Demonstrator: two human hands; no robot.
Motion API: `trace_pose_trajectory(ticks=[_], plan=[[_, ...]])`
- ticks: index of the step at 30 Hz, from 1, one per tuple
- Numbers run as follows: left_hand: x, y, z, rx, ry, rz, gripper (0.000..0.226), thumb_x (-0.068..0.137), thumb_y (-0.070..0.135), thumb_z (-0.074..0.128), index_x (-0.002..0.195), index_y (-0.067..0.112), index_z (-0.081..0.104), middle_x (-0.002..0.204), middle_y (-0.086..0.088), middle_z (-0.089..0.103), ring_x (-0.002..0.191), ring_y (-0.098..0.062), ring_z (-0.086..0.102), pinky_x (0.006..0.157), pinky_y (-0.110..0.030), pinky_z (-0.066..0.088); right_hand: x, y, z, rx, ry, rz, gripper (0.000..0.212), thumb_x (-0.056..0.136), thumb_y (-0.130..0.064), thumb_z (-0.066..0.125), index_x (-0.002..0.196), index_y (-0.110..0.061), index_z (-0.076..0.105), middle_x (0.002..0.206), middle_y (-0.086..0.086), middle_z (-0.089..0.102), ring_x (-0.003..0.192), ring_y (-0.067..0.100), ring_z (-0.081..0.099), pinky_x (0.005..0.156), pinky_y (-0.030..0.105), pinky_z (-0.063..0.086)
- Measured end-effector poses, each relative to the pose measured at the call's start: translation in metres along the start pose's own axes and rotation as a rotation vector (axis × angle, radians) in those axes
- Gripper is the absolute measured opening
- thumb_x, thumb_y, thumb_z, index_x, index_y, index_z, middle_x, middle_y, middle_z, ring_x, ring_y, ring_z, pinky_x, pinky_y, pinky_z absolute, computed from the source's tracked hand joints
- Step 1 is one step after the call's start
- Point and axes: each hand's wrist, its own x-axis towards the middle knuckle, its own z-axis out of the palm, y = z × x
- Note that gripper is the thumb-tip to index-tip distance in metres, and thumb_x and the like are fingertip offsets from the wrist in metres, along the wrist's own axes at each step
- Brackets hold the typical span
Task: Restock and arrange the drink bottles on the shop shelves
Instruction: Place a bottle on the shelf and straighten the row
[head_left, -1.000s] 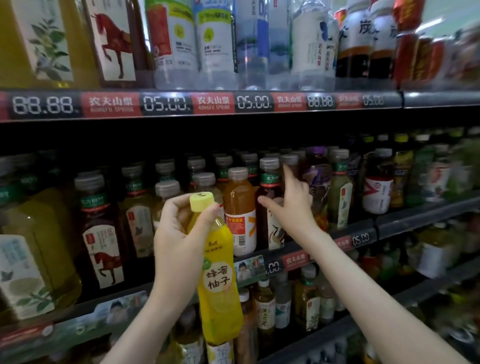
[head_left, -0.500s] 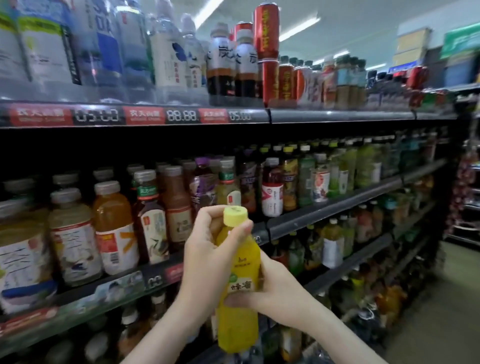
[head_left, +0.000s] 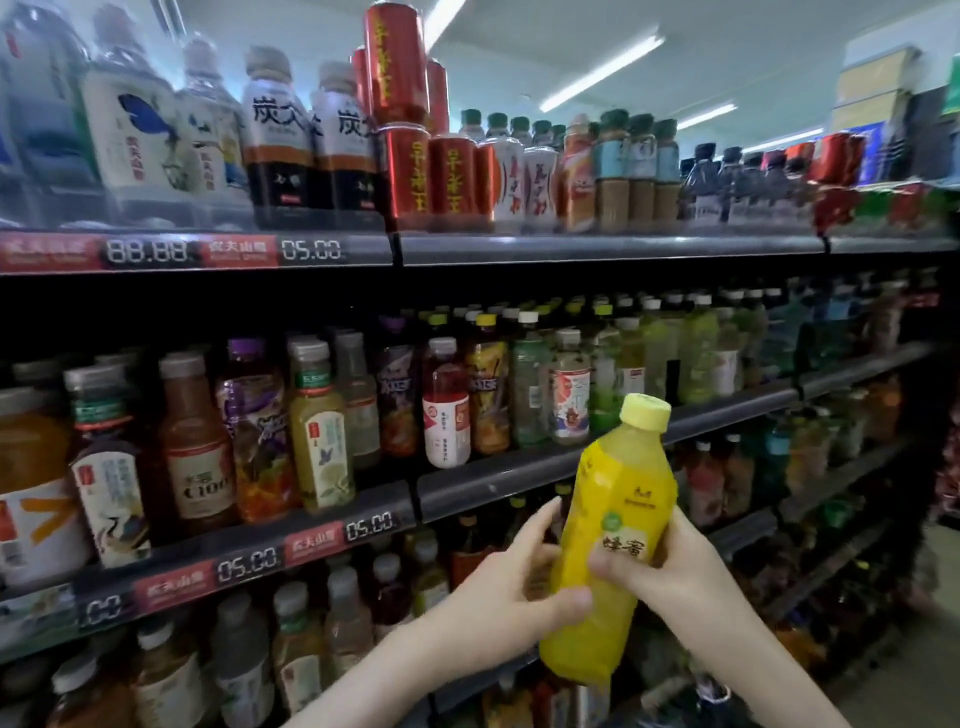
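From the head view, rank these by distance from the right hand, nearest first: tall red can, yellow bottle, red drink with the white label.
1. The yellow bottle: held in the right hand itself.
2. The red drink: middle shelf, up and left.
3. The tall red can: top shelf, highest and farthest.

One yellow bottle (head_left: 613, 519), with two hands on it: left hand (head_left: 498, 608) and right hand (head_left: 670, 566). Up and left of that bottle stand two black-and-white bottles (head_left: 278, 150) and at least five red cans (head_left: 397, 67). Left of it, three 05.00 tags (head_left: 311, 249) and one 88.88 tag (head_left: 147, 251). The remaining shelf bottles (head_left: 445, 405) are too many and too blurred to count.
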Motion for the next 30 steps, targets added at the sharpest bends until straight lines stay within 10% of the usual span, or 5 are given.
trace_pose_trajectory(ticks=[4, 10, 24, 27, 30], plan=[[0.042, -0.009, 0.013, 0.161, 0.078, 0.032, 0.076, 0.08, 0.039, 0.073, 0.135, 0.053, 0.023, 0.117, 0.017, 0.064, 0.099, 0.001, 0.063, 0.09, -0.029, 0.053, 0.033, 0.023, -0.02, 0.07, -0.022, 0.044, 0.061, 0.059, -0.036, 0.076, 0.116, -0.025, 0.055, 0.098, -0.008, 0.073, 0.092, 0.012, 0.069, 0.087, 0.041, 0.055], [0.119, -0.02, 0.019, 0.457, 0.314, 0.099, 0.071, 0.079, 0.042, 0.068, 0.134, 0.05, 0.024, 0.116, 0.018, 0.061, 0.105, -0.003, 0.058, 0.088, -0.022, 0.044, 0.1, 0.04, -0.066, -0.126, 0.121, -0.002, 0.057, 0.065, -0.04, 0.081, 0.11, -0.038, 0.046, 0.088, -0.017, 0.068, 0.08, -0.01, 0.062, 0.063, 0.007, 0.046], [0.271, -0.032, 0.01, 0.675, 0.486, 0.263, 0.063, 0.091, 0.062, 0.041, 0.147, 0.037, 0.025, 0.144, 0.014, 0.038, 0.132, -0.003, 0.032, 0.107, -0.02, 0.029, 0.22, 0.071, -0.153, -0.206, 0.366, -0.075, 0.035, 0.07, -0.033, 0.081, 0.093, -0.03, 0.054, 0.086, -0.011, 0.068, 0.081, 0.008, 0.064, 0.069, 0.028, 0.05], [0.294, -0.043, 0.007, 0.772, 0.725, 0.311, 0.053, 0.091, 0.048, 0.043, 0.14, 0.028, 0.044, 0.137, 0.001, 0.049, 0.127, -0.014, 0.041, 0.105, -0.036, 0.041, 0.237, 0.078, -0.178, -0.207, 0.304, -0.112, 0.035, 0.072, -0.029, 0.081, 0.091, -0.031, 0.052, 0.086, -0.013, 0.066, 0.079, 0.003, 0.064, 0.061, 0.019, 0.048], [0.304, -0.038, 0.031, 0.601, 0.511, 0.253, 0.067, 0.087, 0.051, 0.054, 0.146, 0.04, 0.025, 0.143, 0.017, 0.039, 0.131, 0.002, 0.032, 0.108, -0.03, 0.037, 0.248, 0.087, -0.197, -0.206, 0.183, -0.134, 0.038, 0.073, -0.028, 0.081, 0.094, -0.033, 0.05, 0.087, -0.015, 0.065, 0.071, -0.01, 0.062, 0.049, 0.008, 0.044]])
